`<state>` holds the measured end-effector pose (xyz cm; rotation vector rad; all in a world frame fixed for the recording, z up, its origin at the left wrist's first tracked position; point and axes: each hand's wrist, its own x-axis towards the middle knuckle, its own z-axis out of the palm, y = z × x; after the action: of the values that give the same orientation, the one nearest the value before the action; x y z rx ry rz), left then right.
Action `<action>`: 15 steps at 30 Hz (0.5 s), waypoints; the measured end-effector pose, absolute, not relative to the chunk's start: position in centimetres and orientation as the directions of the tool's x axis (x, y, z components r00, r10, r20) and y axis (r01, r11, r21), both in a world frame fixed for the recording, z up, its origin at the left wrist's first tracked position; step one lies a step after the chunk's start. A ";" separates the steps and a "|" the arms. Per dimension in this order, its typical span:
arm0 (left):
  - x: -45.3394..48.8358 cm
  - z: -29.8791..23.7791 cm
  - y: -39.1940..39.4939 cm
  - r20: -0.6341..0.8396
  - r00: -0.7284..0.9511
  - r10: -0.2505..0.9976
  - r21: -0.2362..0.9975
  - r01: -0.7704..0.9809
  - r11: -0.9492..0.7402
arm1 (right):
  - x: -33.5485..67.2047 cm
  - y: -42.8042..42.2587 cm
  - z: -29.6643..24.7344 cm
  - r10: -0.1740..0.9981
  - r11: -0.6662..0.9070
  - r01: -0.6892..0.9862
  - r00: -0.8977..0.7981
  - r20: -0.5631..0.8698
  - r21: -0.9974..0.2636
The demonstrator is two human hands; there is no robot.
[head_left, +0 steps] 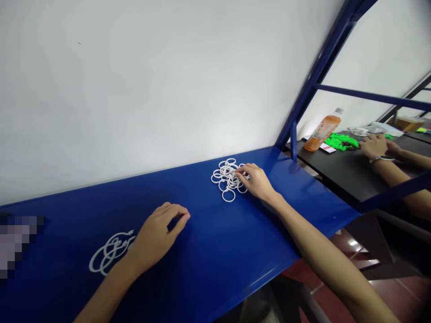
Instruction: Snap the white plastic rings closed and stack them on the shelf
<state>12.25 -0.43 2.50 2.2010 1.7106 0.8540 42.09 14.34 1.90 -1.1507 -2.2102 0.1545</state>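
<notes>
Several white plastic rings [228, 195] lie in an overlapping heap near the back of the blue table [208, 251]. Reaching over the right side of that heap, my right hand [257, 180] has its thumb and forefinger closed at one of the rings; the exact grip is partly hidden. My left hand [158, 235] hovers above the table further left, its thumb and fingertips pressed together with nothing visible between them. Partly behind my left wrist lie larger white looped pieces [109, 251], also flat on the table.
A white wall [151, 89] rises behind the table, and a blue metal frame [310, 85] stands at its right end. Beyond it, a black table [333, 168] holds an orange drink bottle [323, 131], a green heap [340, 141] and another person's hands [374, 146].
</notes>
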 end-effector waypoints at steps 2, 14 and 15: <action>9.8 2.9 0.0 0.273 0.127 0.954 0.464 0.851 -0.246 | 42.0 14.1 2.1 0.768 0.614 0.695 -0.417 0.485 -0.375; -1.5 3.3 -0.9 -0.073 0.076 0.994 0.467 0.884 -0.033 | 41.3 12.9 2.7 0.723 0.658 0.666 -0.430 0.540 -0.351; -1.3 3.2 -0.8 -0.062 0.104 0.993 0.462 0.885 -0.063 | 41.2 12.8 2.7 0.719 0.663 0.662 -0.434 0.544 -0.349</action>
<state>-1.33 -0.81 3.19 2.0049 1.8346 0.3839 41.18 12.80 2.70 -1.0616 -2.1998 0.1076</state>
